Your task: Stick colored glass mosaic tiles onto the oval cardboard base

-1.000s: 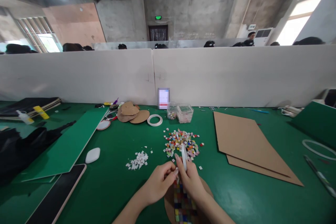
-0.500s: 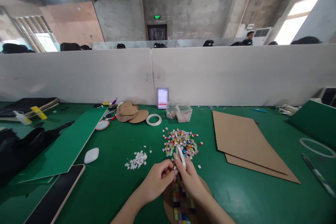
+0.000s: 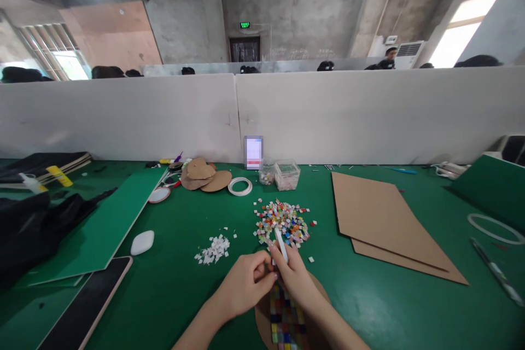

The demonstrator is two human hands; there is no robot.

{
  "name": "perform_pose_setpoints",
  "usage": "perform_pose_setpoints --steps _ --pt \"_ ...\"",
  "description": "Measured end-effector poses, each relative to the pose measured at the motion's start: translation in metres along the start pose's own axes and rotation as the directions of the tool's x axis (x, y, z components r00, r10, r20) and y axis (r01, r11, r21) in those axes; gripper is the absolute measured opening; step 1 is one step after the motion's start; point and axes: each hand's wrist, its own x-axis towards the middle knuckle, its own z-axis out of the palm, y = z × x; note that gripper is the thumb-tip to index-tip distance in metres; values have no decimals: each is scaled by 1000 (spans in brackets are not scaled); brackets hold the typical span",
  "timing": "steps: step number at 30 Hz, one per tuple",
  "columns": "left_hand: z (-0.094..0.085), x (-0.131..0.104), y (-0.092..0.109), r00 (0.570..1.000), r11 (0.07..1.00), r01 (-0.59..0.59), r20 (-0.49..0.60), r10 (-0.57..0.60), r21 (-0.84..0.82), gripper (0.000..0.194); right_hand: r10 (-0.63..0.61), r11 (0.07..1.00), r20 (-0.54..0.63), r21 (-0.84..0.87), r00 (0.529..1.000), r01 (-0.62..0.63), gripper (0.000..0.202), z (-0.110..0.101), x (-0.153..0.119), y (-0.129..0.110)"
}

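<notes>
My right hand (image 3: 293, 273) is closed around a slim white tool (image 3: 281, 244), whose exact kind I cannot make out. Close beside it, my left hand (image 3: 248, 284) has its fingers curled in a pinch near the tool's lower end; anything between those fingertips is hidden. Under both hands lies a brown cardboard piece (image 3: 262, 324) with rows of colourful square mosaic tiles (image 3: 287, 317) on it, partly covered by my right forearm. Just beyond the fingers spreads a pile of loose multicoloured tiles (image 3: 283, 219). A smaller heap of white bits (image 3: 214, 251) sits to the left.
Cardboard sheets (image 3: 385, 224) lie at right. Clear plastic boxes (image 3: 287, 175), a phone-like screen (image 3: 254, 152), a white ring (image 3: 240, 186) and cardboard discs (image 3: 217, 181) stand or lie at the back. A white case (image 3: 143, 242), dark tablet-like slab (image 3: 90, 306) and green board (image 3: 110, 224) are left.
The white tool has turned slightly in my right hand and now shows as a straighter strip. My hands stay almost in place, close together over the cardboard.
</notes>
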Motion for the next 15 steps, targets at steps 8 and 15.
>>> perform_pose_setpoints --steps 8,15 --pt "-2 -1 -3 985 911 100 170 -34 -400 27 17 999 -52 -45 999 -19 37 -2 -1 6" --pt "2 2 -14 966 782 191 253 -43 -594 26 32 998 -9 -49 999 -33 40 -3 -4 3"
